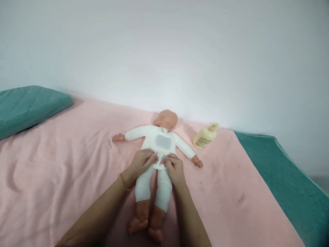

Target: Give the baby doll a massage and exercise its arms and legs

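A baby doll with a white cloth body lies stretched out on the pink sheet, its head away from me and its feet towards me. A grey rectangle shows through or on the cloth of its upper torso. Low on the torso, my left hand pinches the white cloth from the left side. Opposite it, my right hand grips the cloth with thumb and fingers. A small gap separates the two hands. The doll's face is turned out of sight; one ear shows.
To the right of the doll stands a pale yellow pump bottle. A folded green quilted pad lies at the left. Green cloth shows beyond the right edge of the rumpled pink sheet. Behind the bed rises a white wall.
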A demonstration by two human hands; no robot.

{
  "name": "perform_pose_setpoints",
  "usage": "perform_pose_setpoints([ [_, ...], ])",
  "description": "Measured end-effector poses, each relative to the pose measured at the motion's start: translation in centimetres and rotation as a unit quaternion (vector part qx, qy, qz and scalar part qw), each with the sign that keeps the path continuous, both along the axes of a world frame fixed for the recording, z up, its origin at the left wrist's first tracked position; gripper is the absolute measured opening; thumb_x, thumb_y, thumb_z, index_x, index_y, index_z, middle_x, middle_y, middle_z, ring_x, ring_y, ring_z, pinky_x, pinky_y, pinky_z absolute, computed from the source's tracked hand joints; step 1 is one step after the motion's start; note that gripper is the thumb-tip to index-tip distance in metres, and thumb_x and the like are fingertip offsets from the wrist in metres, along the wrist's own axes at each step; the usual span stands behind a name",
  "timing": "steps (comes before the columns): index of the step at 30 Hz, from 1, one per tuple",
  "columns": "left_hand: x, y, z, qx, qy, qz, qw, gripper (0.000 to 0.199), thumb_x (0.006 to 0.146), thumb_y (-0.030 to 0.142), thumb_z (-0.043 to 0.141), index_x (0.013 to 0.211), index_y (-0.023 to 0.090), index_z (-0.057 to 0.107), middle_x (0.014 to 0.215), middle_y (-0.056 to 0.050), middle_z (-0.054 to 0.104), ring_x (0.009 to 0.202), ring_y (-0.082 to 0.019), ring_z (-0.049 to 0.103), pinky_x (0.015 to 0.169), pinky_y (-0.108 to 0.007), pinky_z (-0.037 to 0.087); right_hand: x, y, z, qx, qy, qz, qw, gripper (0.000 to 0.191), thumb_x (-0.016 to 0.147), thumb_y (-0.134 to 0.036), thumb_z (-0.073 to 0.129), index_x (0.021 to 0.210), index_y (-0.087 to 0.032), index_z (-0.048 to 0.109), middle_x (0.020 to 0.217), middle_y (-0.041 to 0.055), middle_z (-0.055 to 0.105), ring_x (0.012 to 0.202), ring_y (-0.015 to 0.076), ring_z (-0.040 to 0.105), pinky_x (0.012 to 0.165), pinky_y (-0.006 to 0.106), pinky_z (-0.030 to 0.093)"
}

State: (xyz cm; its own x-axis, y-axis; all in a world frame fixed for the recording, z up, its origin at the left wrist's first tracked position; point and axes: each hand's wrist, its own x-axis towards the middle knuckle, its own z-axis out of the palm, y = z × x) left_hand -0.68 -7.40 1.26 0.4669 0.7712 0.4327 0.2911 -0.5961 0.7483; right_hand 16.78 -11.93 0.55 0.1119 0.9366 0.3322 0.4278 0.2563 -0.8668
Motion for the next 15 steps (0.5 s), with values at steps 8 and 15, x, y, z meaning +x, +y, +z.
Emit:
perform_pose_setpoints([
  [8, 0.16, 0.11, -0.12, 0.02, -0.014, -0.012, 1.0, 0.047, 0.101, 0.038, 0.03, 0.073, 0.019, 0.064, 0.069, -0.004, 0.067, 0.066, -0.017, 0.061, 0.066, -0.031, 0.046, 0.1, -0.15, -0.04, 0.016, -0.005, 0.006, 1.0, 0.033, 0.088, -0.023, 0.05, 0.064, -0.024, 0.073, 0.066, 0.0014, 0.058, 0.071, 0.0183, 0.057, 0.068, 0.032, 0.043],
  [15, 0.01, -0.11, 0.28, 0.093, -0.046, 0.008, 0.995, 0.041, 0.101, 0.033, 0.032, 0.082, 0.02, 0.066, 0.084, -0.007, 0.071, 0.084, -0.021, 0.063, 0.083, -0.039, 0.047, 0.1, -0.27, -0.06, 0.066, 0.007, -0.053, 0.996, 0.032, 0.093, -0.031, 0.049, 0.076, -0.025, 0.075, 0.081, 0.0039, 0.061, 0.087, 0.0207, 0.056, 0.083, 0.036, 0.042],
])
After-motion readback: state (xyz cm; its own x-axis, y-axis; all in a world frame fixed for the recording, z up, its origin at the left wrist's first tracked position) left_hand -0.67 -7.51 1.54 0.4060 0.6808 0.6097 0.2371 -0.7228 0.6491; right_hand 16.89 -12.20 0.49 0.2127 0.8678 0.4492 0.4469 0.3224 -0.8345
